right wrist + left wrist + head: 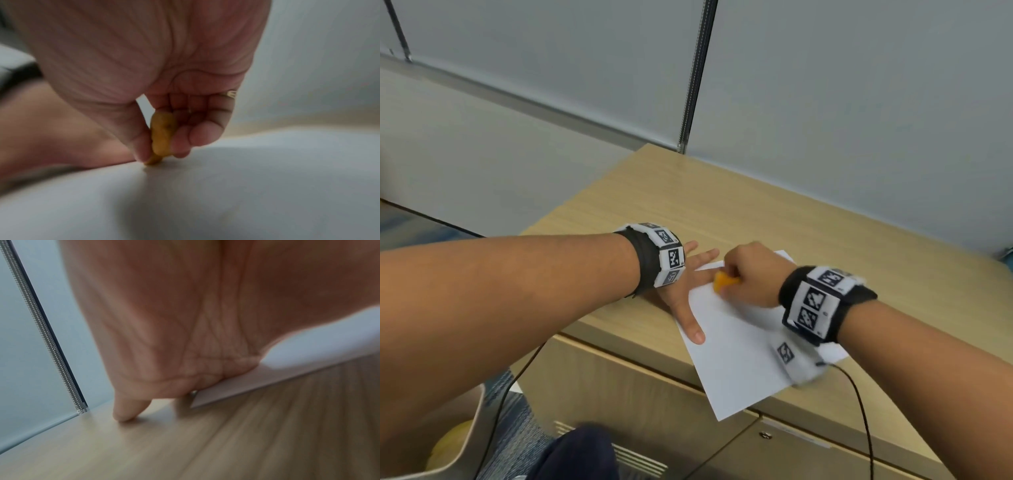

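A white sheet of paper (736, 346) lies skewed on the wooden cabinet top (774, 219), one corner hanging over the front edge. My left hand (685, 294) lies flat with spread fingers, pressing the sheet's left edge; in the left wrist view the left hand (164, 337) fills the frame and the paper (246, 384) runs under it. My right hand (750, 277) pinches a small orange-yellow eraser-like piece (724, 281) and holds its tip on the sheet. In the right wrist view the orange piece (162, 136) sits between thumb and fingers of the right hand (164, 151), touching the paper (226, 194).
Grey partition panels (859, 102) stand behind the cabinet, with a dark slotted rail (695, 78) between them. Cabinet doors (640, 394) are below the front edge. A beige bin (465, 442) sits at the lower left on the floor. Black cables (859, 407) hang from both wrists.
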A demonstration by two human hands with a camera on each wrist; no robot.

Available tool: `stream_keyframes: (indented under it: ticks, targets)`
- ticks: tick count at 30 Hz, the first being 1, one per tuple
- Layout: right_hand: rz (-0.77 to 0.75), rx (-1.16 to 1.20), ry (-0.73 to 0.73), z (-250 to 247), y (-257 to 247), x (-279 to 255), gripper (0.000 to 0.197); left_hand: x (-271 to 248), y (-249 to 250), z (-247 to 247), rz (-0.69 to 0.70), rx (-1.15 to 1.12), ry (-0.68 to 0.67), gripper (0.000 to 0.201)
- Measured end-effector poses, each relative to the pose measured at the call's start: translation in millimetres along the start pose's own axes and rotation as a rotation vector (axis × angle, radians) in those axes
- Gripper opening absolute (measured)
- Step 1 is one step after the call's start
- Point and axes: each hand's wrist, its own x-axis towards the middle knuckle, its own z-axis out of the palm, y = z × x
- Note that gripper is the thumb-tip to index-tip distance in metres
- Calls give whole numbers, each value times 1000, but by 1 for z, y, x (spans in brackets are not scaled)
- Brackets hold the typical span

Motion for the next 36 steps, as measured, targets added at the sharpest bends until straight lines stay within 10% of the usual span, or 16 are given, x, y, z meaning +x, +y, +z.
stream_keyframes:
  ticks: [15,20,24,36]
  targets:
    - [-87,30,-165,5,-12,-10,24,-3,2,-2,-3,30,-9,133]
    - [74,24,32,-2,9,8,28,0,2,-1,-4,10,2,139]
    - [-59,72,-144,9,-12,-7,26,-3,2,-3,-7,37,-31,133]
    - [357,-25,-33,-14,27,-28,26,-11,7,-7,-24,8,0,138]
